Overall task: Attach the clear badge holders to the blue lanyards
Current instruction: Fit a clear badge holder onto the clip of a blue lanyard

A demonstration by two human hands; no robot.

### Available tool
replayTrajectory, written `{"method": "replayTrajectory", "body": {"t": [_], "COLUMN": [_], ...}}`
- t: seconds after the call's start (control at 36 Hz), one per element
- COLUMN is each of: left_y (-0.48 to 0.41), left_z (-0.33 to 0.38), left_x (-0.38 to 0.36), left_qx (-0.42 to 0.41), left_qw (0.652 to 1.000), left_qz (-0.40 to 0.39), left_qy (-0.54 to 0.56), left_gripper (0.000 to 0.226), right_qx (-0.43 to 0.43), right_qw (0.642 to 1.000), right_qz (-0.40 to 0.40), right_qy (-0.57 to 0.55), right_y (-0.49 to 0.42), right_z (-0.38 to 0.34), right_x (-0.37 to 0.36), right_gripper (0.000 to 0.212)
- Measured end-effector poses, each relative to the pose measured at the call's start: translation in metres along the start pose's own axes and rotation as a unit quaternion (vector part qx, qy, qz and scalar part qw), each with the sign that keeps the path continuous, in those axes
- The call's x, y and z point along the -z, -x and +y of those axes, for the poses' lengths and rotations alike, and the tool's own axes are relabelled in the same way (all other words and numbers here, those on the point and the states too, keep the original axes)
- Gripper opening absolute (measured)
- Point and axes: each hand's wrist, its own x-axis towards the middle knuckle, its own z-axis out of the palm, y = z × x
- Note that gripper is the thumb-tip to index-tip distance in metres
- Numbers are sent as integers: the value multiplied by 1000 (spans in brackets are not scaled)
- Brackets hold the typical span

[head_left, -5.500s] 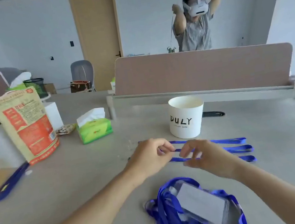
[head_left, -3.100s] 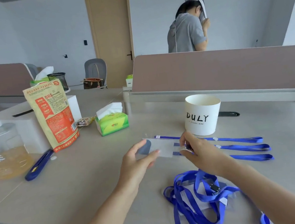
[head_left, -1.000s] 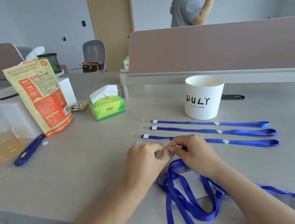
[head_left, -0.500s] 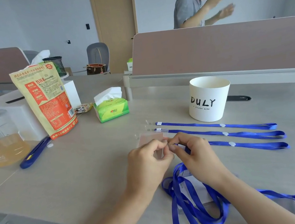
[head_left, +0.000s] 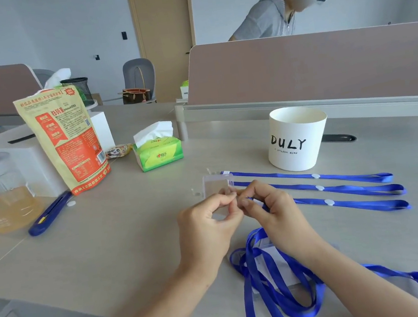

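My left hand (head_left: 207, 228) pinches the lower edge of a clear badge holder (head_left: 217, 188), which stands up above my fingers. My right hand (head_left: 271, 208) pinches the near end of a blue lanyard (head_left: 348, 203), right against the holder's edge. That lanyard is the nearest of three laid straight and side by side; the other two lanyards (head_left: 339, 175) lie just behind it. In front of me is a tangle of blue lanyards (head_left: 268, 284) lying over clear holders with white cards (head_left: 273, 259).
A white DULY cup (head_left: 296, 140) stands behind the straight lanyards. At left are a green tissue box (head_left: 158, 152), a snack pouch (head_left: 65, 140), a blue utility knife (head_left: 49, 214) and a jar of amber liquid (head_left: 1, 198). A person stands behind the desk divider (head_left: 310, 68).
Over the last seconds I lifted a clear holder from the pile and brought both hands together at the nearest lanyard's end. In the last half second the holder has tilted more upright.
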Motion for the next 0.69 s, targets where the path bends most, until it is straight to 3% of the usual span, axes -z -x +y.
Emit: {"method": "replayTrajectory", "body": {"t": [0.44, 0.56, 0.69], "left_y": [-10, -18, -24], "left_z": [-1, -9, -14], "left_x": [4, 4, 3], "left_qx": [62, 19, 22], "left_qw": [994, 996, 994], "left_qz": [16, -16, -83], "left_qy": [86, 91, 71], "left_gripper": [11, 5, 4], "right_qx": [-12, -16, -36], "right_qw": [994, 984, 970], "right_qz": [-8, -4, -15], "right_qy": [-110, -176, -240], "right_y": [-2, -4, -7], "right_z": [-4, -4, -2], "right_x": [3, 6, 7], "right_gripper": [20, 21, 22]}}
